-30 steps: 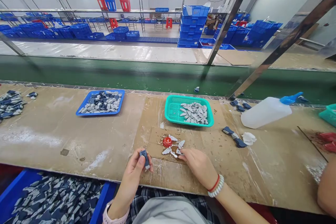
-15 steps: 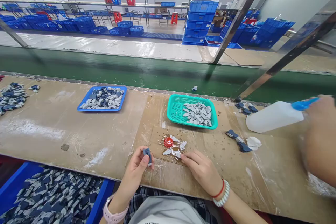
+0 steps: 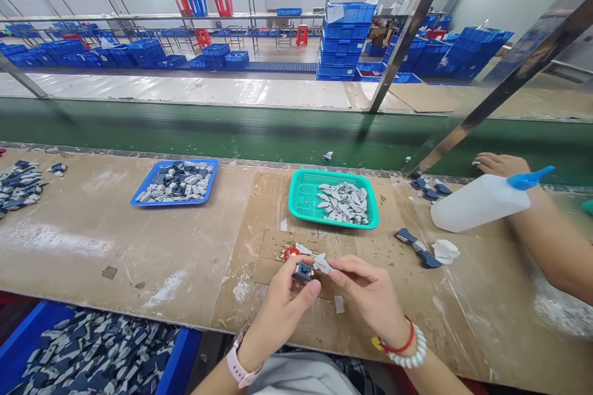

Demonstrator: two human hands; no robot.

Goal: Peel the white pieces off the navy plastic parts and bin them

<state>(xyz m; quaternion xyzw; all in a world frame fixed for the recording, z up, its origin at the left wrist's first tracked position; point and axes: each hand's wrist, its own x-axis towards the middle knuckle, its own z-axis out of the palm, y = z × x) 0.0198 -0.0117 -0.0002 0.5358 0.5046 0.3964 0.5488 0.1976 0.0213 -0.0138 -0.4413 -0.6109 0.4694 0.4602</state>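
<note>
Gripping a small dark blue moulded piece (image 3: 303, 271) in the left hand (image 3: 282, 308), fingers (image 3: 308, 288) curled closely around it, just above a brown cardboard sheet (image 3: 273, 256) on the worktop (image 3: 92, 241). Pinching a pale grey sliver (image 3: 323, 264) in the right hand (image 3: 365, 296), fingertips (image 3: 340, 273) closed narrowly on it, with no telling from the head camera whether sliver and dark piece are joined or only touching. Showing, partly hidden behind the hands, a round red cap (image 3: 291, 253) among pale scraps (image 3: 303, 249) on the cardboard. Circling the left wrist, a pink watch (image 3: 239, 367); circling the right, a white beaded bracelet (image 3: 410, 350). Holding a heap of pale grey pieces beyond the hands, a teal plastic basket (image 3: 303, 194); holding mixed grey and navy pieces further left, a blue tray (image 3: 139, 200). Filling the lower left corner, a blue bin (image 3: 180, 345) heaped with more pieces. Standing to the right, a white plastic bottle (image 3: 479, 203) with a blue nozzle (image 3: 525, 179), a co-worker's hand (image 3: 500, 165) reaching past it, fingers loosely extended. Lying near the bottle, dark blue pieces (image 3: 419, 253) and a crumpled white tissue (image 3: 445, 252). Running behind the worktop, a green conveyor belt (image 3: 231, 126).
</note>
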